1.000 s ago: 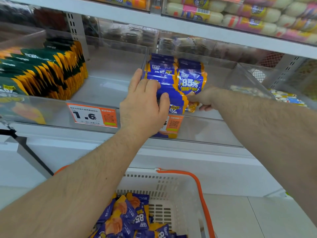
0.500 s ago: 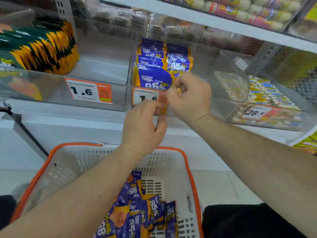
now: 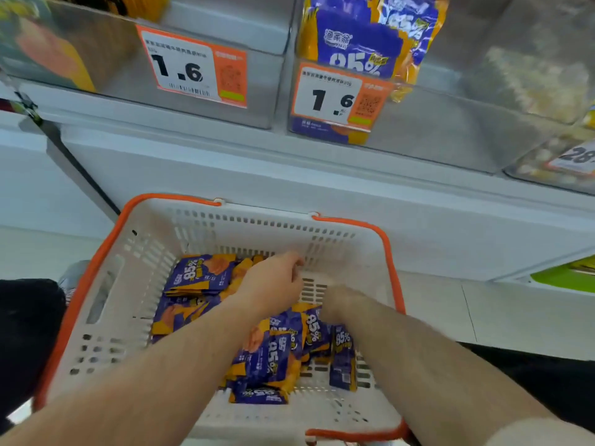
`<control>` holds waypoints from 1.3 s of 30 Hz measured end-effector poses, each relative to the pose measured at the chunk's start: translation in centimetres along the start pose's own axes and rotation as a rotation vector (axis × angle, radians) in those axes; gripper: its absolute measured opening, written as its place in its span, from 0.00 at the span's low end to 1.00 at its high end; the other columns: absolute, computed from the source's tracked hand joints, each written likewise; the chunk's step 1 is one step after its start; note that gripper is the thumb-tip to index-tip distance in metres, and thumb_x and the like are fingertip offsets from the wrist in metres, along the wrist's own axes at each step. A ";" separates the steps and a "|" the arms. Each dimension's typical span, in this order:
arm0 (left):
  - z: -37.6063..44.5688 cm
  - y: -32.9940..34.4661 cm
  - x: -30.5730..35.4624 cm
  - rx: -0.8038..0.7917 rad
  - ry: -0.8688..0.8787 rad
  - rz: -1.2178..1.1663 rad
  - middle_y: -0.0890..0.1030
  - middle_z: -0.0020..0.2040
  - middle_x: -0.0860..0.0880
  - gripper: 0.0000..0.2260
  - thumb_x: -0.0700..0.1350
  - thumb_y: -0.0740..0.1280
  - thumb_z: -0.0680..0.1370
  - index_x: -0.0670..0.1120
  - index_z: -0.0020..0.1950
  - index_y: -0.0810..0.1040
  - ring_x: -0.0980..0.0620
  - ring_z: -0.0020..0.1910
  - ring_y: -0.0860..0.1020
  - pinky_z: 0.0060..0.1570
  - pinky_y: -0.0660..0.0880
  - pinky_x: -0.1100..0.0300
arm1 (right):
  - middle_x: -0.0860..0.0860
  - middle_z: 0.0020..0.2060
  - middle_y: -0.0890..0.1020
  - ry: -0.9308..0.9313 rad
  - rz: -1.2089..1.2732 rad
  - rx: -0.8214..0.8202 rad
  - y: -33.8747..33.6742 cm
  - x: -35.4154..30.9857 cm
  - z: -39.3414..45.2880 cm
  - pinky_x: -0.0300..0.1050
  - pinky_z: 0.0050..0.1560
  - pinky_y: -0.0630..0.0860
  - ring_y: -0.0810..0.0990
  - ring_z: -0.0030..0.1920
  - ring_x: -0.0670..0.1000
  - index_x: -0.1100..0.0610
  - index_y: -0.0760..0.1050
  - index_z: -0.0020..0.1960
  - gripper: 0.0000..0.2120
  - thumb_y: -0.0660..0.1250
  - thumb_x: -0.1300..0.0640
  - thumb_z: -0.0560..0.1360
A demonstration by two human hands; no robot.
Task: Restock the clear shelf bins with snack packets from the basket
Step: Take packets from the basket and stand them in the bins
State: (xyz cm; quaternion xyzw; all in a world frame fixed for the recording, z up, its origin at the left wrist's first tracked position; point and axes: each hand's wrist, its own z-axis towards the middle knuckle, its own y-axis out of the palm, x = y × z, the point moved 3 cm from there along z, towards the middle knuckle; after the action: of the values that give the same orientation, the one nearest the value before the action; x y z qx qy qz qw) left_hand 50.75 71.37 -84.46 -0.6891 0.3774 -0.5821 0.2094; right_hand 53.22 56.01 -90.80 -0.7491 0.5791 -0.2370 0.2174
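A white basket with an orange rim (image 3: 106, 262) stands below the shelf and holds several purple-and-orange snack packets (image 3: 199, 275) marked 85%. My left hand (image 3: 273, 281) hovers over the packets near the basket's far wall, fingers loosely bent downward, with nothing visible in it. My right hand (image 3: 338, 300) dips among the packets on the right; its fingers are blurred and hidden. Above, the clear shelf bin (image 3: 434, 123) holds upright packets of the same kind (image 3: 360, 37) at its left side behind a 1.6 price label (image 3: 335, 98).
A neighbouring clear bin (image 3: 96, 59) on the left carries another 1.6 label (image 3: 193, 66). To the right, a bin of pale snacks (image 3: 531, 82) and a label reading 28 (image 3: 576, 156). A white shelf ledge (image 3: 289, 175) juts out over the basket.
Both hands have dropped from the shelf bin down into the basket. The view has tilted down, so the basket fills the frame.
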 end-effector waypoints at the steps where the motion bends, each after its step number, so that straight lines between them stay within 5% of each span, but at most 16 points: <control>1: 0.2 0.4 -0.3 -0.014 -0.006 -0.007 0.79 0.51 0.52 0.13 0.45 0.58 0.81 0.50 0.64 0.73 0.54 0.41 0.76 0.39 0.72 0.58 | 0.55 0.54 0.78 0.027 -0.089 -0.027 1.4 0.2 0.2 0.48 0.51 0.76 0.78 0.51 0.55 0.57 0.77 0.61 0.13 0.62 0.56 0.78; 5: 0.7 1.5 -1.1 -0.048 -0.036 -0.024 0.78 0.48 0.53 0.12 0.44 0.59 0.80 0.50 0.63 0.73 0.54 0.40 0.75 0.40 0.73 0.58 | 0.53 0.69 0.73 0.055 -0.334 0.026 4.9 -0.9 1.0 0.49 0.64 0.71 0.72 0.67 0.55 0.54 0.71 0.70 0.20 0.62 0.50 0.79; 12: 1.0 2.4 -1.7 -0.093 -0.060 -0.037 0.78 0.51 0.53 0.13 0.45 0.59 0.81 0.50 0.66 0.71 0.58 0.38 0.73 0.35 0.70 0.59 | 0.57 0.63 0.75 0.110 -0.483 0.071 6.1 -1.5 1.3 0.54 0.56 0.74 0.73 0.60 0.59 0.56 0.72 0.67 0.18 0.61 0.52 0.79; 17: 0.5 2.8 -2.1 -0.107 -0.089 -0.016 0.74 0.43 0.56 0.13 0.44 0.59 0.80 0.50 0.64 0.72 0.59 0.34 0.71 0.30 0.65 0.61 | 0.64 0.61 0.74 0.173 -0.621 0.036 7.6 -2.6 0.3 0.58 0.53 0.73 0.72 0.57 0.64 0.61 0.70 0.68 0.19 0.57 0.53 0.81; 22: 0.3 2.9 -2.2 -0.119 -0.101 -0.045 0.77 0.47 0.54 0.12 0.44 0.60 0.80 0.50 0.63 0.73 0.57 0.39 0.74 0.33 0.68 0.62 | 0.59 0.62 0.76 0.177 -0.327 -0.023 7.8 -3.1 0.2 0.53 0.47 0.74 0.74 0.58 0.61 0.59 0.72 0.68 0.20 0.59 0.53 0.79; 29: 0.4 3.1 -2.7 -0.121 -0.130 -0.079 0.78 0.48 0.53 0.11 0.42 0.60 0.80 0.49 0.61 0.74 0.57 0.39 0.73 0.33 0.67 0.64 | 0.54 0.60 0.76 0.320 0.298 0.072 5.7 -3.4 -1.0 0.58 0.60 0.69 0.73 0.61 0.57 0.53 0.74 0.61 0.19 0.63 0.45 0.73; 33: 0.4 3.4 -2.6 -0.128 -0.140 -0.084 0.79 0.48 0.53 0.10 0.43 0.60 0.80 0.50 0.60 0.75 0.56 0.41 0.76 0.37 0.74 0.60 | 0.56 0.63 0.75 0.467 0.417 -0.057 6.8 -3.1 -1.5 0.63 0.64 0.68 0.71 0.63 0.60 0.54 0.72 0.64 0.26 0.63 0.40 0.72; 36: 0.2 3.6 -2.7 -0.146 -0.150 -0.082 0.79 0.50 0.52 0.10 0.43 0.60 0.80 0.50 0.60 0.75 0.54 0.44 0.78 0.44 0.79 0.55 | 0.52 0.52 0.81 0.404 0.524 -0.026 7.4 -3.1 -1.6 0.58 0.58 0.74 0.78 0.53 0.56 0.54 0.77 0.54 0.19 0.65 0.43 0.68; 39: -0.1 3.8 -3.2 -0.160 -0.164 -0.068 0.79 0.53 0.51 0.11 0.42 0.60 0.79 0.50 0.61 0.75 0.53 0.47 0.77 0.47 0.79 0.55 | 0.49 0.37 0.79 0.227 0.635 0.052 7.3 -3.3 -1.9 0.43 0.38 0.77 0.78 0.39 0.51 0.53 0.73 0.38 0.05 0.65 0.52 0.70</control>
State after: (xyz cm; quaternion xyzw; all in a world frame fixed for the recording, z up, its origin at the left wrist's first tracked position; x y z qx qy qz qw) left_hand 49.46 71.44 -89.22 -0.7615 0.3803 -0.4986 0.1641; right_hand 45.77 57.39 -93.98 -0.4944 0.7979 -0.2538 0.2337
